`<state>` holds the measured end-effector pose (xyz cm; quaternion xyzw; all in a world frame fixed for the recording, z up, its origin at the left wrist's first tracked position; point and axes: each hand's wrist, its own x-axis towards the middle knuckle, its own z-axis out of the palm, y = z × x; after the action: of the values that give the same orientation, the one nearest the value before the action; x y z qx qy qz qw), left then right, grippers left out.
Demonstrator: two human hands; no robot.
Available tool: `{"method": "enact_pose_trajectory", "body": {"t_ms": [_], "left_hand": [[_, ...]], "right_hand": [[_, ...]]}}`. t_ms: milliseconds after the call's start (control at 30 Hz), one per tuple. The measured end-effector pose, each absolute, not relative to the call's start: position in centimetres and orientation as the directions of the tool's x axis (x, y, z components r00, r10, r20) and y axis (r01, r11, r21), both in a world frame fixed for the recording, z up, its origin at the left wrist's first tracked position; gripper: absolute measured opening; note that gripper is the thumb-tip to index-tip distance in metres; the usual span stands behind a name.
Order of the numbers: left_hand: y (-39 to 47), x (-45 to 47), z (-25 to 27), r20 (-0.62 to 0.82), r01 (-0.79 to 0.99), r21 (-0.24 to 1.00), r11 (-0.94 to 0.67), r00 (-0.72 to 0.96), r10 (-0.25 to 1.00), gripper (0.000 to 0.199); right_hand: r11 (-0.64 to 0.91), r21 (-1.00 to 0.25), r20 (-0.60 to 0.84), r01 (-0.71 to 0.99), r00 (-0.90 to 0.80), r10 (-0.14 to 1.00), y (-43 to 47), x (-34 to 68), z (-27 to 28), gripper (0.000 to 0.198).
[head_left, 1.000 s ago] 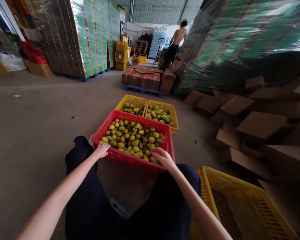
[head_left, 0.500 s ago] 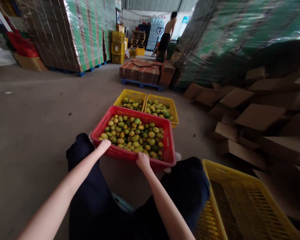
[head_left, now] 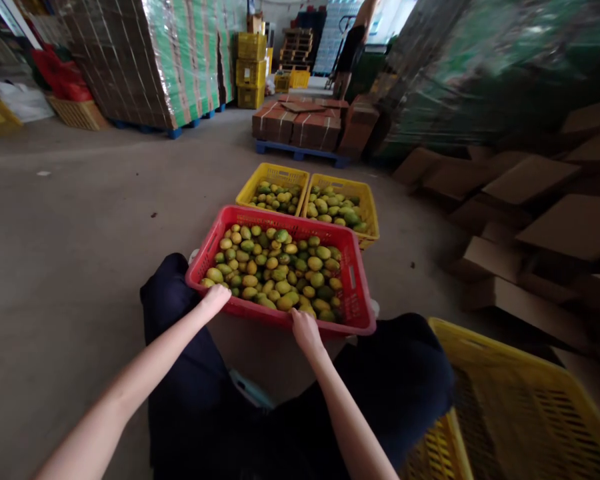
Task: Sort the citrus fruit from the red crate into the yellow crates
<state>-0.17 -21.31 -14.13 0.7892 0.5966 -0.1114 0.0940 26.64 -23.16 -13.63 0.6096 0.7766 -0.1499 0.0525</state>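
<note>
Between my knees stands a red plastic crate (head_left: 280,323) with many green and yellow fruits (head_left: 275,270), mango-like in shape, heaped in it. My left hand (head_left: 217,299) is closed over the near rim toward its left end. Farther right on that same rim, my right hand (head_left: 306,329) has its fingers wrapped over the edge, partly hidden by the crate wall. Just beyond the red crate are two yellow crates side by side, the left one (head_left: 247,187) and the right one (head_left: 373,207), both holding similar fruits.
A yellow crate (head_left: 505,353) stands by my right knee. Flattened and open cardboard boxes (head_left: 525,207) litter the right side. Ahead, strapped cartons (head_left: 295,127) rest on a blue pallet (head_left: 300,152). Wrapped stacks (head_left: 180,60) rise at left and right. A person (head_left: 353,50) stands at the back.
The view has tilted down and turned slightly left, so the scene sits farther right and higher. Both hands keep their grip on the red crate's rim. The person behind appears lower-body only.
</note>
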Motion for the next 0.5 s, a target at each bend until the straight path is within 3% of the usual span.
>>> {"method": "enact_pose_trajectory", "body": {"t_ms": [100,233,300,433,500], "left_hand": [[-23.2,-0.1,-13.7,-0.348,0.968,0.058,-0.245,0.25,0.903,0.027],[-21.9,-1.5,-12.8,-0.483,0.971,0.159,-0.177,0.233,0.844,0.015],[-19.3,-2.2,-12.8,-0.549,0.959,0.255,-0.126,0.251,0.797,0.024],[-13.8,-1.6,-14.9,-0.547,0.899,0.437,0.023,0.245,0.801,0.017],[-12.2,-0.5,-16.8,-0.519,0.861,0.498,0.106,0.198,0.832,0.008]], "right_hand": [[0.213,-0.183,-0.294,0.96,-0.26,0.92,-24.6,26.8,-13.4,0.035],[0.212,-0.208,-0.359,0.955,-0.276,0.892,-25.3,27.0,-13.0,0.033],[0.236,-0.235,-0.398,0.943,-0.315,0.862,-24.9,27.5,-12.5,0.026],[0.295,-0.425,-0.461,0.856,-0.485,0.743,-22.5,29.2,-10.2,0.035],[0.274,-0.488,-0.422,0.829,-0.499,0.757,-20.5,30.0,-8.7,0.037]]}}
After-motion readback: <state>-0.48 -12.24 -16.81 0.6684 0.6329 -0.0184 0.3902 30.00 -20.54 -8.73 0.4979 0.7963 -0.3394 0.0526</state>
